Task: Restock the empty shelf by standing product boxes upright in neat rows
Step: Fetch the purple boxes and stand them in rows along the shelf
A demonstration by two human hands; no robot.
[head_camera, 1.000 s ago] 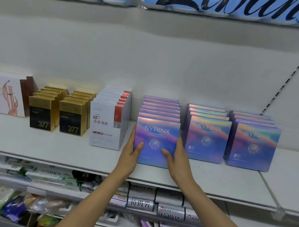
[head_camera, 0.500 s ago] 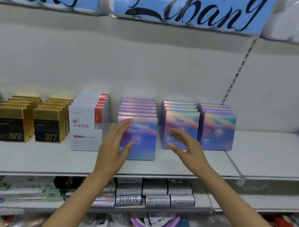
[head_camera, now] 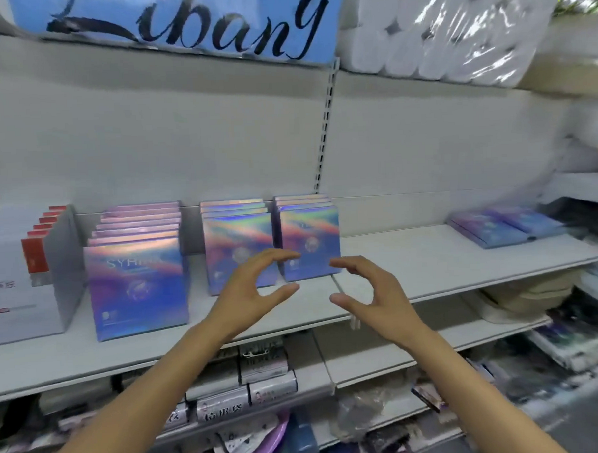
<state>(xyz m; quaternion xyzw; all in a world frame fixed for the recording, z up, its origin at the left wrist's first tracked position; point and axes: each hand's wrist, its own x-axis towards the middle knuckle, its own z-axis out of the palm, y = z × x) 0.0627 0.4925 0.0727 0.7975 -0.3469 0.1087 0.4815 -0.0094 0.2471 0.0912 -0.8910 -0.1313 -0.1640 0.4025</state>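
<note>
1. On the white shelf (head_camera: 412,266), three rows of iridescent SYRINX boxes stand upright: left row (head_camera: 137,288), middle row (head_camera: 237,249), right row (head_camera: 310,241). Each row runs front to back toward the back panel.
2. Left hand (head_camera: 249,297) hovers in front of the middle row, fingers (head_camera: 278,255) curved in a loose C with the thumb below, holding nothing. No contact with any box that I can see.
3. Right hand (head_camera: 376,291) hovers just right of the right row's front box, mirrored C shape, empty, thumb low, fingers (head_camera: 347,262) curled over the top. Gap between thumb and fingers is fairly wide on both hands.
4. Key relation: more stock, flat purple boxes (head_camera: 505,226), lies face-up on the same shelf, well apart to the right and farther back. Bare shelf separates them from the right row.
5. Right hand is clearly the nearer one to those flat boxes; left hand would have to cross over.
6. Flat boxes' long axis looks roughly left-right along the shelf, slightly angled; blur makes the count unclear, at least two side by side.
7. Judgement: next move likely a rightward reach with the right hand to lift a flat box, tip it upright, and start a fourth row beside the right row.
8. Risk, judged: sweeping right may clip the right row's front box.
</note>
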